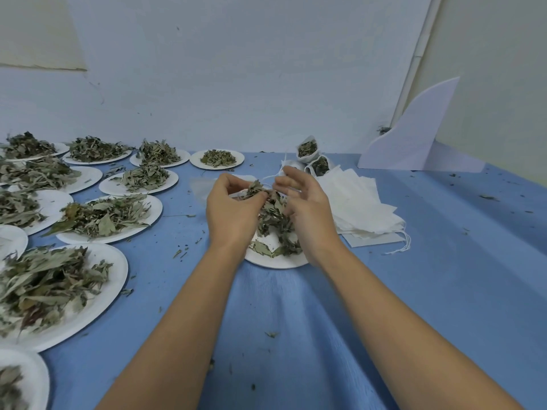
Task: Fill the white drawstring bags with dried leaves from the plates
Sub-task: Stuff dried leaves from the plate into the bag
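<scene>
A white plate (pixel 273 260) with dried leaves (pixel 273 220) lies on the blue cloth straight ahead. Both hands hover over it. My left hand (pixel 229 211) pinches a clump of dried leaves between thumb and fingers. My right hand (pixel 305 208) is beside it with fingers loosely spread, close to thin white strings; motion blur hides whether it holds them. A stack of flat white drawstring bags (pixel 359 205) lies just right of the plate. Two filled bags (pixel 312 156) stand upright behind the hands.
Several white plates (pixel 112 263) heaped with dried leaves cover the left side of the blue cloth (pixel 296 335). A white curved board (pixel 414 137) leans at the back right by the wall. Leaf crumbs are scattered over the cloth.
</scene>
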A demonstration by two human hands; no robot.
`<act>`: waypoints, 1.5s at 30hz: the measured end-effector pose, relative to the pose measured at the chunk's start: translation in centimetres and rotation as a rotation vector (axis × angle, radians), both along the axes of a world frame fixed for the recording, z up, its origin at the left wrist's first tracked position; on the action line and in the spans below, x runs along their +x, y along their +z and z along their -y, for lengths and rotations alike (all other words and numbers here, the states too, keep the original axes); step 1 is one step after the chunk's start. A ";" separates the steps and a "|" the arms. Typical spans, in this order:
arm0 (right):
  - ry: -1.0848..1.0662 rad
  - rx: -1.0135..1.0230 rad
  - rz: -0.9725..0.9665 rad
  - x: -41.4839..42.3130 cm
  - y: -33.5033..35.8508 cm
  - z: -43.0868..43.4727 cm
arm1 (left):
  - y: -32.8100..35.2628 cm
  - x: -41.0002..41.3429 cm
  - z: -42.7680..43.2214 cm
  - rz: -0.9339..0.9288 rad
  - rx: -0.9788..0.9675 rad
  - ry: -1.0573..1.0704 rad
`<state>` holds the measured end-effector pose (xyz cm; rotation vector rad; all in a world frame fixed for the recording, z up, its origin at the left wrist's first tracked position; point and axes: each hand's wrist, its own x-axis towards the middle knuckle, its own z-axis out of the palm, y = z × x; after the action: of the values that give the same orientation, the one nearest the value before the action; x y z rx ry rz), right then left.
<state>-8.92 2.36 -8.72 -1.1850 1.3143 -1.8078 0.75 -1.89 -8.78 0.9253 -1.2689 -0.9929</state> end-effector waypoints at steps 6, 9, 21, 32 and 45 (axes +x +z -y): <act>-0.064 0.008 -0.051 -1.0 0.1 -0.5 | 0.1 0.1 0.1 -0.127 0.048 -0.006; -0.065 0.076 -0.132 -1.0 -0.1 -0.7 | 0.2 0.1 0.3 -0.186 0.076 -0.004; -0.341 -0.070 -0.437 0.5 -0.4 -0.9 | 0.1 -0.5 -0.4 -0.210 0.064 -0.029; -0.340 0.018 -0.494 1.7 0.8 -1.2 | -0.1 -0.5 -0.9 -0.136 0.097 -0.163; -0.264 0.099 -0.316 0.8 0.8 -1.2 | -0.6 -0.1 -0.7 -0.001 -0.030 -0.141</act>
<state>-8.10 3.60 -7.89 -1.3330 1.7918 -1.7569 0.62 -1.23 -9.41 0.8203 -1.3589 -1.0809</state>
